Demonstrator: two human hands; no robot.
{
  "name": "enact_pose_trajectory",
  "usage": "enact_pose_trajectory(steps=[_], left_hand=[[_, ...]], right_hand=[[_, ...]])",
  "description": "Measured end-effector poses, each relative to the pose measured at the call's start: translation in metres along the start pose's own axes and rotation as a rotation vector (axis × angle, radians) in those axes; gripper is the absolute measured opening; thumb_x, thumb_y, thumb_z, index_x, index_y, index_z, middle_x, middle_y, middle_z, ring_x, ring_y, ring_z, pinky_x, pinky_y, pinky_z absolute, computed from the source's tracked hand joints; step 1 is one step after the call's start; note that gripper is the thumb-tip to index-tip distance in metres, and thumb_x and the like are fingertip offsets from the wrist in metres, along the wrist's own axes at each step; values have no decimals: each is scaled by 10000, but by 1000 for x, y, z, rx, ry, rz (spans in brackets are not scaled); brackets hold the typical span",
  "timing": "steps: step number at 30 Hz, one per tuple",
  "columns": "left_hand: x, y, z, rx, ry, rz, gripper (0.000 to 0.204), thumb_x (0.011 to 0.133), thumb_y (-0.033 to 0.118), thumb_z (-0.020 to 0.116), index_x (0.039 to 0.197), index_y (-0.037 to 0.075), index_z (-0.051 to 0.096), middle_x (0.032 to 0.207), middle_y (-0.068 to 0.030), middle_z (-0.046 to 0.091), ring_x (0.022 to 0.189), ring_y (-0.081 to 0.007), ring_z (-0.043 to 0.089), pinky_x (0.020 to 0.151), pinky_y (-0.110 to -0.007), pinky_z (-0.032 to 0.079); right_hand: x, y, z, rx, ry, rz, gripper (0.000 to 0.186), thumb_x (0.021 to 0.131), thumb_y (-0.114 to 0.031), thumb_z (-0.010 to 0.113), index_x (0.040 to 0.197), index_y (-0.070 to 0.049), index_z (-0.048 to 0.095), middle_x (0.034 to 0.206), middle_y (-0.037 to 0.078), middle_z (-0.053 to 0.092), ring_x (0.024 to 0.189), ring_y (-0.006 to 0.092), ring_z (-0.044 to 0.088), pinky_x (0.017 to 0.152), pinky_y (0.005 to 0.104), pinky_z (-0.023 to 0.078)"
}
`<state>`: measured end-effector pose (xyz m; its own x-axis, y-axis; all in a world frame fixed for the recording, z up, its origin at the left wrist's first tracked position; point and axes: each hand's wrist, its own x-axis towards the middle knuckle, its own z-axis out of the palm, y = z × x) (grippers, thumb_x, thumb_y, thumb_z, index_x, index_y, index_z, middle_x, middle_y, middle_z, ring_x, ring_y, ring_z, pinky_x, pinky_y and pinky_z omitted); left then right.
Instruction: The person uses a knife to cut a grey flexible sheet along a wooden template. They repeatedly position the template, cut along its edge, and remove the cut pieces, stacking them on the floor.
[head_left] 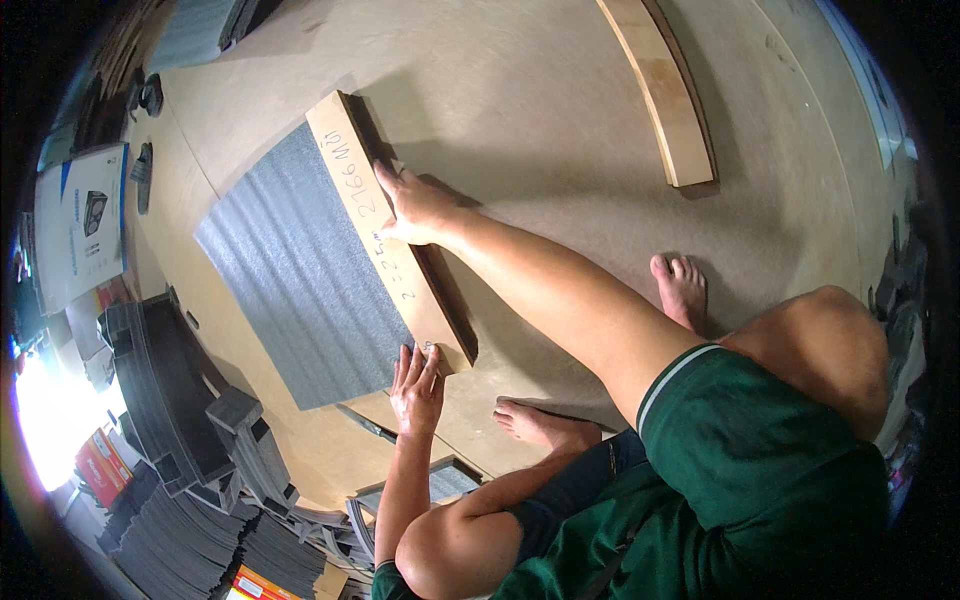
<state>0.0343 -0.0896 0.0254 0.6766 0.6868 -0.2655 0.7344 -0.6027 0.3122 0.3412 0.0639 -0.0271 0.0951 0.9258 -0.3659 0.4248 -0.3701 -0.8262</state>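
A long wooden board [362,215], with handwriting on its pale top face, lies slantwise along the right edge of a grey foam sheet [300,270]. My right hand [425,208] grips the board's right edge around the middle, its thumb on the top face and its other fingers partly hidden along the side. At the near end, my left hand [415,392] lies flat with fingers stretched out, the tips on the board's end and the sheet's corner. A thin dark tool [368,424] lies on the floor just left of that hand.
Another long wooden piece [660,100] rests on the floor at far right. Dark foam pieces [165,390] and stacked grey sheets [175,540] stand at left, with a white printed box [82,228] beyond. My bare feet [682,290] are beside the work.
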Motion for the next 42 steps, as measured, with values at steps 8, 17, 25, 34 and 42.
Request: enact_pose_trajectory(steps=[8, 17, 25, 34, 42], left_hand=[[-2, -2, 3, -5, 8, -6, 597, 875, 80, 786, 1455, 178, 681, 1492, -182, 645, 1414, -475, 560, 1175, -542, 471], [-2, 0, 3, 45, 5, -8, 592, 880, 68, 770, 1450, 199, 683, 1490, -175, 647, 1412, -461, 566, 1184, -538, 464], [-1, 1, 3, 38, 13, -29, 495, 939, 111, 734, 1424, 206, 703, 1455, -168, 672, 1406, -441, 581, 1171, -556, 469], [-1, 2, 8, -38, 31, -71, 475, 953, 76, 707, 1408, 211, 716, 1470, -184, 660, 1399, -459, 583, 1159, -597, 474], [-1, -1, 10, -20, 0, -77, 497, 922, 90, 741, 1402, 218, 721, 1472, -180, 662, 1411, -464, 574, 1153, -619, 471]], right_hand=[[5, -6, 0, -59, -77, 61, 1240, 872, -382, 875, 1730, -91, 28, 1729, 341, 178, 1501, 498, 441, 1210, 523, 464], [0, -28, -21, -175, -155, 146, 1312, 843, -441, 896, 1733, -107, -9, 1737, 295, 202, 1547, 474, 376, 1247, 578, 395], [65, -67, -47, -758, -191, -155, 1520, 672, -573, 963, 1740, -142, -29, 1786, 236, -133, 1651, 425, -110, 1266, 759, 7], [192, -83, -92, -682, -3, -3, 560, 847, -330, 904, 1314, -60, 753, 1419, 183, 692, 1351, 399, 619, 1171, 640, 420], [241, -73, -75, -659, 66, 48, 687, 865, -402, 874, 1395, -28, 649, 1421, 223, 666, 1356, 411, 605, 1164, 577, 462]])
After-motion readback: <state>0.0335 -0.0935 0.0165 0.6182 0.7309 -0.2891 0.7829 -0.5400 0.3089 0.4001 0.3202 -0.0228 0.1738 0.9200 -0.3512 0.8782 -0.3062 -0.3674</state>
